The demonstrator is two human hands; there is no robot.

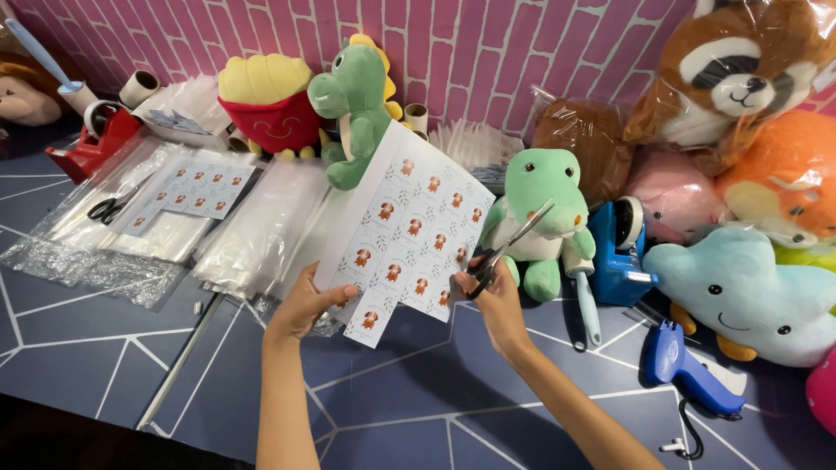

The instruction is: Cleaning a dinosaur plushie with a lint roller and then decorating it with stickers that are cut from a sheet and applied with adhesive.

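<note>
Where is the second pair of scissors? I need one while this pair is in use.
In the head view, the black-handled scissors lie at far left on the clear plastic bags, beside the other sticker sheet and below the red tape dispenser.

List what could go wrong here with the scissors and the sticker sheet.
1. The sticker sheet is held by the left hand at one lower edge only, so it may flex and the cut may wander into a printed sticker.
2. The open scissors in the right hand point toward the light green plush just behind; the blade tips might snag it.
3. The left thumb rests on the sheet, so a long cut could reach it.
</note>
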